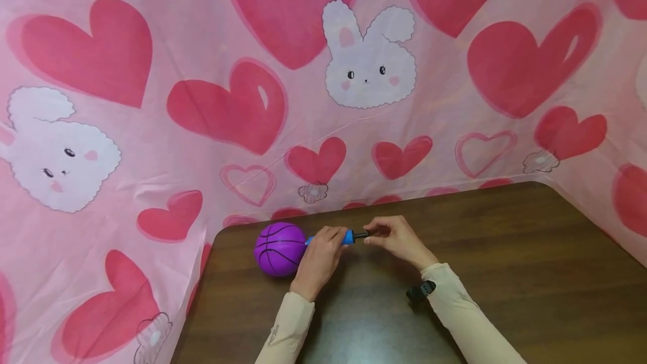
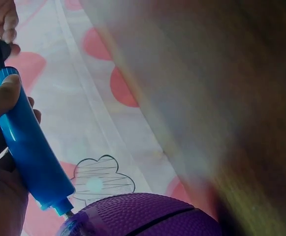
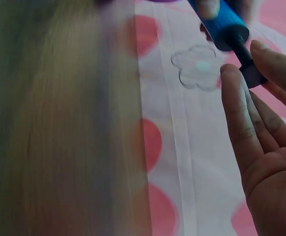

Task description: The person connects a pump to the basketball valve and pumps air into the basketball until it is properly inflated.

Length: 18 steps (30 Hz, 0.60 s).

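A purple ball (image 1: 279,250) with black basketball lines sits near the table's far left edge. My left hand (image 1: 319,256) grips the barrel of a blue hand pump (image 2: 37,147), thumb along its upper end in the left wrist view. The pump's narrow nozzle points at the ball, and a short metal needle (image 2: 69,214) meets the ball's surface there. How deep the needle goes cannot be seen. With thumb and fingers, my right hand (image 1: 399,239) pinches the black pump handle (image 3: 252,75). Part of the black rod (image 1: 360,235) shows between handle and barrel.
The brown wooden table (image 1: 505,274) runs under both arms. A pink cloth (image 1: 354,128) with hearts and rabbit faces hangs behind it and along its sides. A small black device (image 1: 420,292) is at the right wrist.
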Available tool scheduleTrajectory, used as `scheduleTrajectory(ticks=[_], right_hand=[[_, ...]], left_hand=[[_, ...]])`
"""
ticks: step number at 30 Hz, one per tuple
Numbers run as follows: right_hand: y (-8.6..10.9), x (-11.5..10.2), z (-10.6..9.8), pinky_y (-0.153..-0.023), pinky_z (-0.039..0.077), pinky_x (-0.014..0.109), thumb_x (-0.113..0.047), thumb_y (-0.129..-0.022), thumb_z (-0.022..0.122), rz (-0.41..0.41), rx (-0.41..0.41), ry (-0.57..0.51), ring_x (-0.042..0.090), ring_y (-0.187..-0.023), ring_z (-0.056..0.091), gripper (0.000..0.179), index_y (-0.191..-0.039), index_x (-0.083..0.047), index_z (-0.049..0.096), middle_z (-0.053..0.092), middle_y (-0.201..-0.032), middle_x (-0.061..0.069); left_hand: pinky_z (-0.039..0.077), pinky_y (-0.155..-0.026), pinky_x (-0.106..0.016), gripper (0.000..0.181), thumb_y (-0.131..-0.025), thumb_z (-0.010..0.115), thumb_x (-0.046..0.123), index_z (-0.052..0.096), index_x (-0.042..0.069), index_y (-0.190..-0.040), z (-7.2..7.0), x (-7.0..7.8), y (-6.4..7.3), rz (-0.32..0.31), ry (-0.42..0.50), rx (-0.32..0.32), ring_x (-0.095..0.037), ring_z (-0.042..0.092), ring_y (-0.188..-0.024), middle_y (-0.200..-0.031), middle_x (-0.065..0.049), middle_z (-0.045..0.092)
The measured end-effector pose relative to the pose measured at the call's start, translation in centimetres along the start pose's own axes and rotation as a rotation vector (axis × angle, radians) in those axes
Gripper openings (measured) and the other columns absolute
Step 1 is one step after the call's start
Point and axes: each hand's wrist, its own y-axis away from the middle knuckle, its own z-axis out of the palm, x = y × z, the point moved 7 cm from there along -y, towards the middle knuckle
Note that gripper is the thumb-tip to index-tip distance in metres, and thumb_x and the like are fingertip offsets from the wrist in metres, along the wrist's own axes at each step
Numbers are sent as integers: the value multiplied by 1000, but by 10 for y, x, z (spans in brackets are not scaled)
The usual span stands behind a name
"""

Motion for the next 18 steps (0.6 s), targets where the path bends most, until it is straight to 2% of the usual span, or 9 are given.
scheduleTrajectory(ticks=[4, 14, 18], right_hand=[[-4, -3, 10, -80, 63, 23, -12, -85, 87, -20, 9, -8, 8, -81, 74, 22, -105, -11, 80, 79, -102, 8], [-4, -7, 9, -80, 63, 22, -12, -85, 86, -13, -4, -22, 9, -81, 76, 24, -108, -12, 80, 80, -103, 9], [-3, -6, 6, -80, 62, 21, -14, -86, 86, -2, -18, -18, 10, -81, 75, 26, -110, -8, 79, 80, -103, 8]], left_hand=[[59, -98, -31, 34, -91, 81, 16, 73, 10, -124, -2, -2, 2, -2, -9, 0, -17, 70, -110, -119, -2, 75], [59, -100, -31, 34, -93, 80, 16, 72, 11, -126, -2, -5, 2, -10, 16, -14, -16, 69, -113, -122, -1, 74], [59, -100, -32, 33, -95, 77, 18, 71, 12, -127, -1, -6, 2, -23, 36, -32, -16, 69, -113, -122, 0, 74]])
